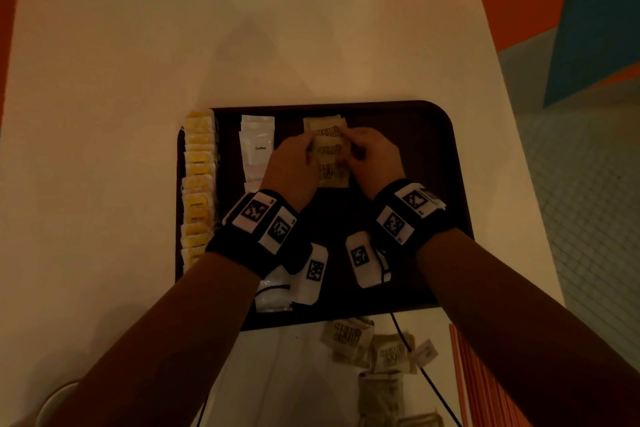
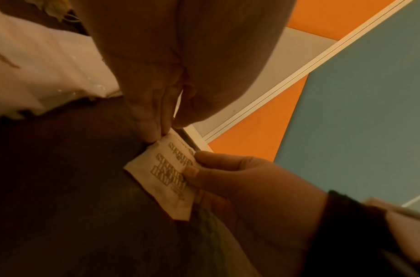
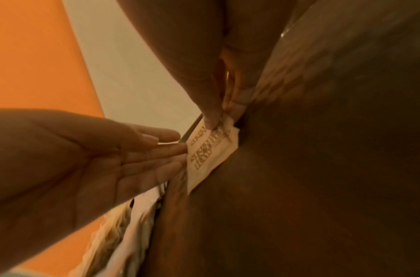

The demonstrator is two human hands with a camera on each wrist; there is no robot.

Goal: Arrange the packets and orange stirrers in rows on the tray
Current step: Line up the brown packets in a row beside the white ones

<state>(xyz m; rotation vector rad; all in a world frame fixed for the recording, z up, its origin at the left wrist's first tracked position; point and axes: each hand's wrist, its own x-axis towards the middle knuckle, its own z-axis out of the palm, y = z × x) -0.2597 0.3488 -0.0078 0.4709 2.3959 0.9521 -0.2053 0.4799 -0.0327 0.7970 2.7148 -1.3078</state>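
We are midway through the job, building the third row on the dark tray (image 1: 433, 135). A row of yellow packets (image 1: 198, 184) lies along its left edge, a row of white coffee packets (image 1: 258, 146) beside that, and a short column of brown sugar packets (image 1: 330, 163) runs down the middle.

Our left hand (image 1: 294, 166) lies against the left side of this column with fingers (image 3: 156, 150) straight, steadying the edge. Our right hand (image 1: 372, 158) works from the other side, thumb and fingers (image 2: 199, 174) pinching the edge of the brown sugar packets while squaring them.

We judge the next move calls for fetching more from the loose brown packets (image 1: 374, 350) lying on the desk (image 1: 104, 80) just below the tray, and later the orange stirrers (image 1: 485, 374) waiting at the desk's near right edge, still off the tray.

The desk is pale and plain. Beyond it the room shows orange and teal wall panels and a gridded floor, all in dim, warm light.
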